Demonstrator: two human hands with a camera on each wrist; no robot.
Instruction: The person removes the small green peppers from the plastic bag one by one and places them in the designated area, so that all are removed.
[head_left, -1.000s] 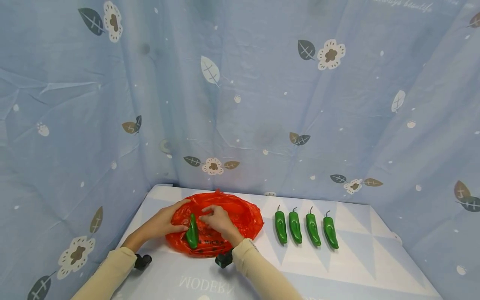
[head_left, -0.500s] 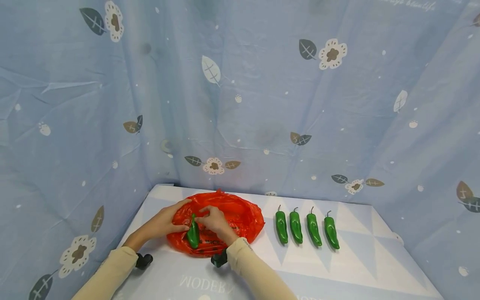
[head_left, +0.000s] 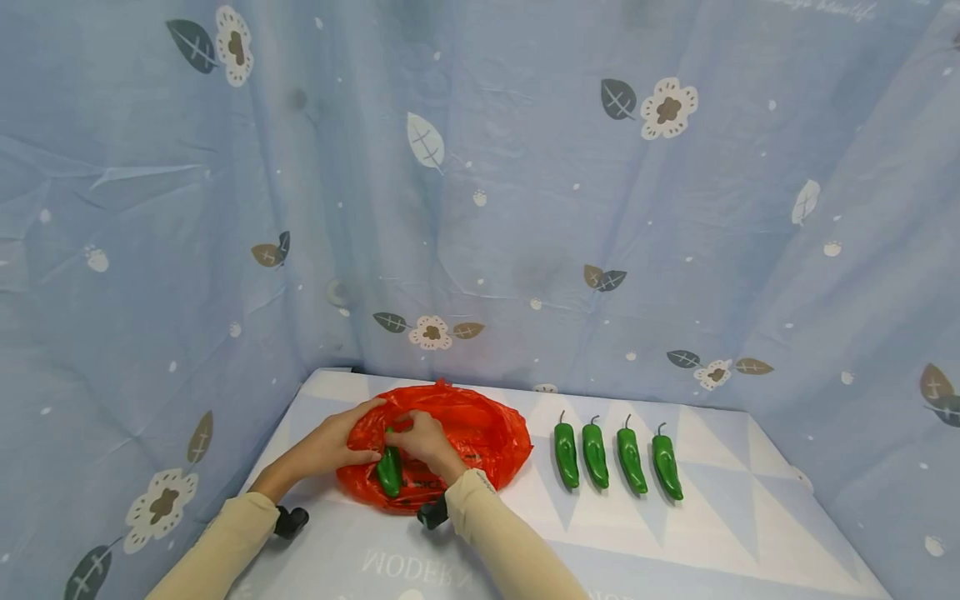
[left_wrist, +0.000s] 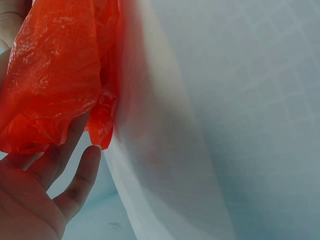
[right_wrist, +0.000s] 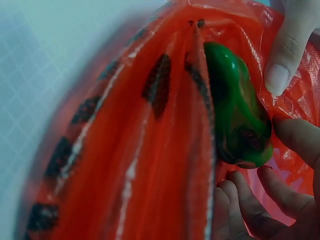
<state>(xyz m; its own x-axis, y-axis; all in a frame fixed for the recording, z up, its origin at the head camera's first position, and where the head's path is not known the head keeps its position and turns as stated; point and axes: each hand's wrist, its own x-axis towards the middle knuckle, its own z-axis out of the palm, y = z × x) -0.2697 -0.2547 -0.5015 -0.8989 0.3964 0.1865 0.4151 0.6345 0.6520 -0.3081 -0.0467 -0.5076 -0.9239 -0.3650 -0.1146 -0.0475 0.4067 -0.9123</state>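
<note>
A red plastic bag (head_left: 480,433) lies with its mouth spread on the table. Inside, by its left side, is a green chili pepper (head_left: 389,473), its stem end pointing away from me. My left hand (head_left: 330,443) holds the bag's left rim, thumb inside and fingers outside; in the left wrist view those fingers lie along the red plastic (left_wrist: 55,75). My right hand (head_left: 427,440) reaches over the bag and pinches the pepper near its stem end. In the right wrist view the pepper (right_wrist: 237,110) shows between the bag's folds, with the right fingertips (right_wrist: 267,175) at its end.
Several more green chili peppers (head_left: 630,460) lie in a row to the bag's right, stems pointing away. The pale patterned table (head_left: 712,533) meets a blue floral curtain (head_left: 525,208) at the back and both sides.
My right hand has moved left and down to the pepper's stem end, its fingers now against it. My left hand stays on the bag's rim. The head view has shifted slightly.
</note>
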